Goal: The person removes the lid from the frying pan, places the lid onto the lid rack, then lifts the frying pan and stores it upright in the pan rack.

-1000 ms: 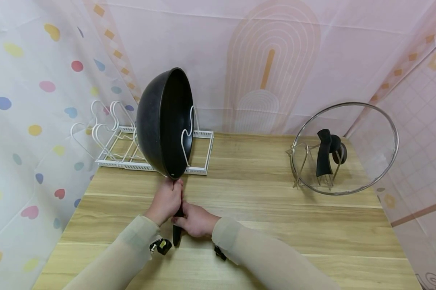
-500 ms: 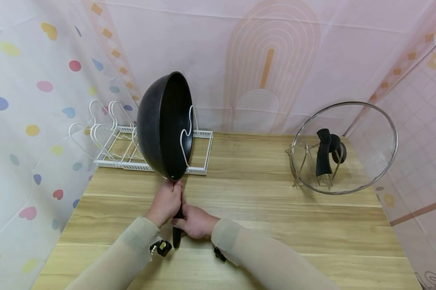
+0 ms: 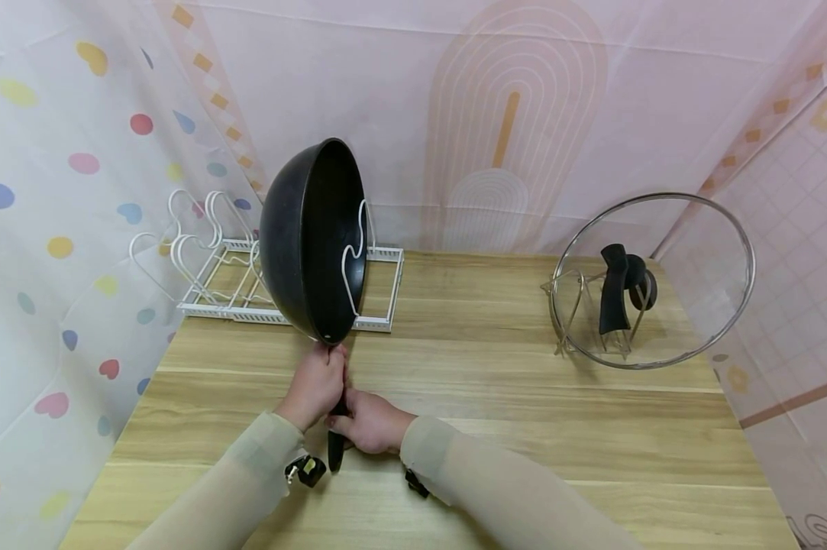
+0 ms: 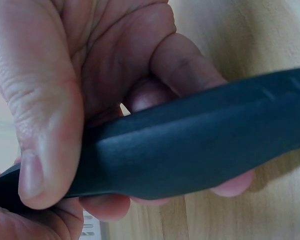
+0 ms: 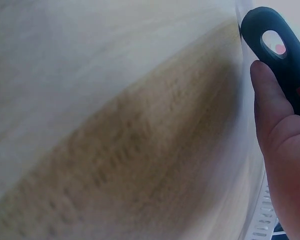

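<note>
A black wok [image 3: 282, 237] stands on its side in a white wire rack [image 3: 207, 309], its hollow facing right. One wire loop of the rack rises in front of the hollow. My left hand [image 3: 317, 384] grips the handle close to the bowl. Just behind it, my right hand [image 3: 375, 422] holds the same black handle [image 3: 335, 451], thumb laid across it. Up close in the left wrist view, a thumb and fingers wrap the handle [image 4: 190, 145]. In the right wrist view, the handle's end [image 5: 254, 30] shows a hanging hole, with a digit lying along it.
At the right, a glass lid with a metal rim [image 3: 751, 263] and black knob [image 3: 614, 290] leans on a small wire stand [image 3: 574, 313]. Several white loops [image 3: 214, 221] stick up at the rack's left. Patterned curtains hang behind the wooden table [image 3: 523, 458].
Over the last second the wok's top has come down slightly in the rack. Both hands keep their hold on the handle. The head view has shifted a little.
</note>
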The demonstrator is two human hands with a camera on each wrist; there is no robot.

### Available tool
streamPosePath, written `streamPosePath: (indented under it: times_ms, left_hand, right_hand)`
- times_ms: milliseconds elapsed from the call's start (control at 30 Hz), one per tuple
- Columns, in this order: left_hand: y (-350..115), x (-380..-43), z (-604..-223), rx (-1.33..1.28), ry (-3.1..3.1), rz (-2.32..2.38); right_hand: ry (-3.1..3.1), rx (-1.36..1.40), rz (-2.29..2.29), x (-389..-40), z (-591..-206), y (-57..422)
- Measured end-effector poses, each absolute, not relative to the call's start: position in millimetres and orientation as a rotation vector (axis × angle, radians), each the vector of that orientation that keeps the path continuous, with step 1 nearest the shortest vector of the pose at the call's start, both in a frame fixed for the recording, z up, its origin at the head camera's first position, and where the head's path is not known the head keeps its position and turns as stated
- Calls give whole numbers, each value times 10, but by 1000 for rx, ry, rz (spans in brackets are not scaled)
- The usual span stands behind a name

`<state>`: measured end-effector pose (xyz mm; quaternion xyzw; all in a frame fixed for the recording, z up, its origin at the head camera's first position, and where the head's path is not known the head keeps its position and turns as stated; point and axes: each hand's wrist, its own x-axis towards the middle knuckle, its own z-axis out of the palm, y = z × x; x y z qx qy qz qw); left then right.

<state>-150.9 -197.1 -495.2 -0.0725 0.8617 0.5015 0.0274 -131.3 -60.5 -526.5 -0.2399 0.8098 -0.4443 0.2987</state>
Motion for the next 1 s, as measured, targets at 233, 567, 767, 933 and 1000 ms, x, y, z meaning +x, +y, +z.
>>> streamPosePath:
  times_ms: [233,567,767,933,1000]
  left_hand:
    - [-1978,-1528,-4957,-214,2654,1557]
    - [-1985,-1549,-4978,-213,2668,1548]
    - [-1977,-1548,-4977,-232,2638,1574]
    - [-1978,-1547,-4974,-237,2650,1557]
    - [-1976,-1548,-4976,-240,2653,1555]
  right_hand:
    - [2190,-635,-1159,-1307,-5241,-617]
    - [2158,-629,-1181,-1307,-5236,-617]
    - [2161,-623,-1174,-1314,-5243,-620]
    - [2179,-636,-1152,-1321,-5241,-625]
    - [2182,-638,-1145,-1325,-5238,-624]
